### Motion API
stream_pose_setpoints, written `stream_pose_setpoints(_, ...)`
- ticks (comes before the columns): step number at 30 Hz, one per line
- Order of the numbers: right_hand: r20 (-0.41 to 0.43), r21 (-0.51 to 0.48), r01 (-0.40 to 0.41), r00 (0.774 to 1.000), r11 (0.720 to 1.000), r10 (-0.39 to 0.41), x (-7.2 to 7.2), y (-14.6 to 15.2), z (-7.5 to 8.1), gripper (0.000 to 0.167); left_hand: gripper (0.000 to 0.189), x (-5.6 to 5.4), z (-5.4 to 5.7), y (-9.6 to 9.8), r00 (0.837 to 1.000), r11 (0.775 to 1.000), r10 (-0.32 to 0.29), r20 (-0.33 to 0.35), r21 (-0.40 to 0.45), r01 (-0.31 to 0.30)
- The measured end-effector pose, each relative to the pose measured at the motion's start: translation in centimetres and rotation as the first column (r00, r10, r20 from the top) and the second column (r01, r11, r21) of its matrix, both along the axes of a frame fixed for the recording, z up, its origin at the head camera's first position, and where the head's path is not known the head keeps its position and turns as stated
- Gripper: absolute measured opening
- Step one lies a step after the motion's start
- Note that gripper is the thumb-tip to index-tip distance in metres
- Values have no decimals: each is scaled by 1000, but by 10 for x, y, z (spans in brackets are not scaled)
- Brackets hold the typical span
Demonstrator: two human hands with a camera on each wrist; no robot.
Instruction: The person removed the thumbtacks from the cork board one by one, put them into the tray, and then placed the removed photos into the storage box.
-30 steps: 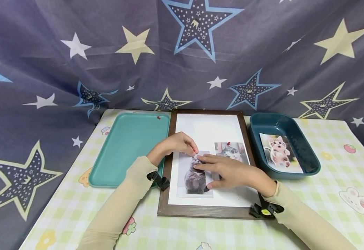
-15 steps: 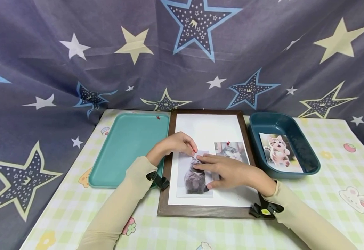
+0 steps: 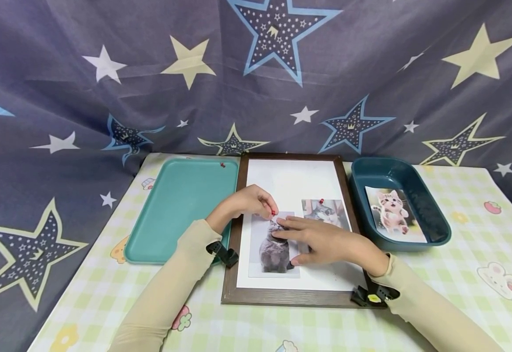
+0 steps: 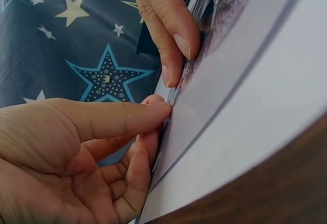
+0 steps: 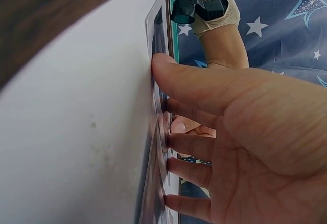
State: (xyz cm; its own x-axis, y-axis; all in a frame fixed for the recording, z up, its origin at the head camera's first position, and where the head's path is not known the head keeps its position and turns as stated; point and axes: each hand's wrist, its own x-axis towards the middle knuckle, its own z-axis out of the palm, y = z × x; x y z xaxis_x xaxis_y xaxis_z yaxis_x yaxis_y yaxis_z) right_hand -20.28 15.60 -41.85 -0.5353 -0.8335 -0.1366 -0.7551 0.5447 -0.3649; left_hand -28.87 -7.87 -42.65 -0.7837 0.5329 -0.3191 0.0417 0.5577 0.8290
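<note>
The left hand [image 3: 248,201] pinches a red pushpin [image 3: 273,212] between thumb and forefinger, right at the middle of the far edge of the grey cat photo [image 3: 275,261]. That photo lies flat on the left half of the framed board [image 3: 300,297], its long axis running near to far, so the pin sits at one end of that axis and the bulk of the sheet stretches nearer from it. Whether the point has entered the board cannot be told, as the fingertips cover it.

The right hand [image 3: 326,239] reaches in from the right with fingers spread and nearly straight, gripping nothing; its fingertips rest on the photo's upper right part, just nearer than the pin, the thumb by the right edge. The left hand is the nearer one to the far edge. Right of the photo lies a second cat photo [image 3: 326,211], partly under the right hand.
</note>
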Motion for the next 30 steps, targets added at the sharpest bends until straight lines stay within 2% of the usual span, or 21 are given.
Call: stream_pose_setpoints(30,8,5,12,1000,1000,-12,0,-1,-1,69,9,-1,-3,0,1000,1000,3,-16,18,-3)
